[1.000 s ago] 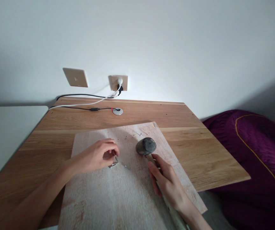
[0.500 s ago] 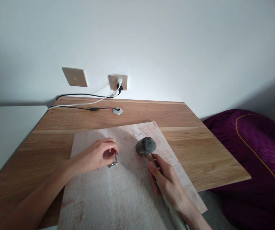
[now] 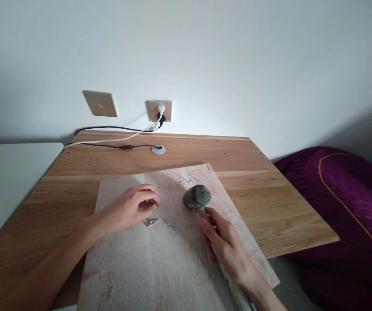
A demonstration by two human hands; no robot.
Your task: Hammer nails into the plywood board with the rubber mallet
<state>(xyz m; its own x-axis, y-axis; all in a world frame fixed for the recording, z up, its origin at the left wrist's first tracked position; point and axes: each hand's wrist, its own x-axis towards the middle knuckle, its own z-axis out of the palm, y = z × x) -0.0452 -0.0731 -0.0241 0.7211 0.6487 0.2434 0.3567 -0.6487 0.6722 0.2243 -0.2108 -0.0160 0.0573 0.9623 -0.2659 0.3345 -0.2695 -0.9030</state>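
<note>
My right hand point(image 3: 223, 242) is wrapped round the handle of a rubber mallet point(image 3: 197, 197) with a black head, held low over a whitish wooden board point(image 3: 134, 268). Thumb and fingers of my left hand point(image 3: 137, 203) pinch a small silver nail point(image 3: 155, 207), partly hidden by the fingertips. Just below that hand, a few loose nails point(image 3: 152, 222) lie on the board. Another nail point(image 3: 170, 225) lies to their right. Several nails point(image 3: 189, 181) stand in a row near the board's far edge, beyond the mallet head.
The board rests on a wooden desk point(image 3: 286, 207) against a white wall. Black and white cables point(image 3: 108, 141) run across its back to a wall socket point(image 3: 168, 111). A cable grommet point(image 3: 158, 149) sits in the desktop. Purple fabric point(image 3: 338, 207) is at the right, a white surface point(image 3: 14, 181) at the left.
My left hand has lifted slightly, with one nail between its fingertips apart from the loose ones below. The mallet and my right hand are practically still.
</note>
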